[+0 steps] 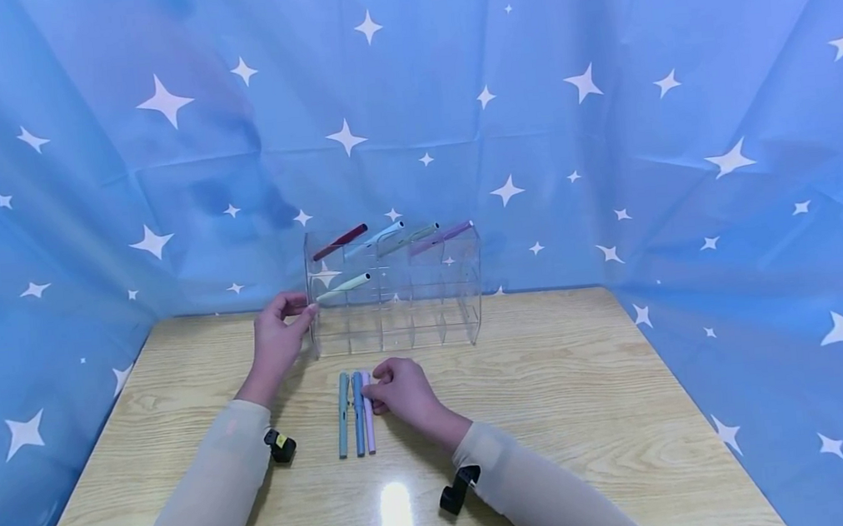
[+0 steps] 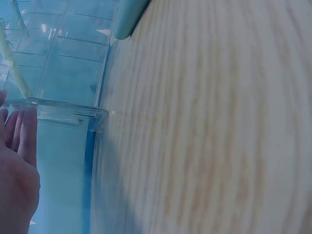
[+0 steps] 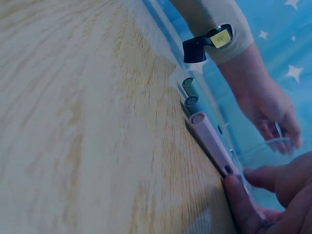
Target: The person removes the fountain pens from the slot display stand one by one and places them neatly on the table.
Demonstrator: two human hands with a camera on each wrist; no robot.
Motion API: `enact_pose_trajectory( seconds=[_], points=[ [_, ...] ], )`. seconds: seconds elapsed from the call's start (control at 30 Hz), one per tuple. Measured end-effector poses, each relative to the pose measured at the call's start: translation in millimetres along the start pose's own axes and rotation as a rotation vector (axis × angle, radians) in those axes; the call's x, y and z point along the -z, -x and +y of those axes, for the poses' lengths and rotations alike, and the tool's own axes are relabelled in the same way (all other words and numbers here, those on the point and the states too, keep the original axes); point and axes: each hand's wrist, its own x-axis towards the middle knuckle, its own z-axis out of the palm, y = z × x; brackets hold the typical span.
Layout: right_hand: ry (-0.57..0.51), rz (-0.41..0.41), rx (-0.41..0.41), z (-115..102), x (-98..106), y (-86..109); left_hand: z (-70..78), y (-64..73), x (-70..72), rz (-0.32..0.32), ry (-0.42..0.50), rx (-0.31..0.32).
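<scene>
A clear rack (image 1: pixel 398 340) with several compartments stands at the back of the table. My left hand (image 1: pixel 282 329) grips its left side wall, thumb in front; the left wrist view shows that hand's fingers (image 2: pixel 28 134) against the clear panel. On the tabletop lie three pens side by side: a green one (image 1: pixel 344 416), a blue one (image 1: pixel 359 419) and a light purple one (image 1: pixel 370 434). My right hand (image 1: pixel 406 394) pinches the light purple pen (image 3: pixel 212 141) near its far end, thumb and forefinger on either side.
In the rack's top row rest a dark red pen (image 1: pixel 340 242), a light blue pen (image 1: pixel 382 237), a green pen (image 1: pixel 419 236) and a purple pen (image 1: pixel 449 235). A pale green pen (image 1: pixel 344 288) lies one row lower. Behind hangs a blue star-patterned cloth (image 1: pixel 421 87).
</scene>
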Motion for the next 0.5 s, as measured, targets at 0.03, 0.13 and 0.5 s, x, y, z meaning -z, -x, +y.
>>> enact_pose_trajectory(
  seconds=[0.03,0.13,0.5],
  points=[
    [-0.004,0.001,-0.001,0,0,0.1,-0.3,-0.2,0.0,0.0,0.002,0.0],
    [-0.011,0.001,-0.003,1,0,0.4,-0.9,-0.5,-0.2,0.001,0.006,-0.001],
    [-0.033,0.026,0.055,-2,11,2.9,0.5,0.8,0.2,-0.004,0.006,0.002]
  ],
)
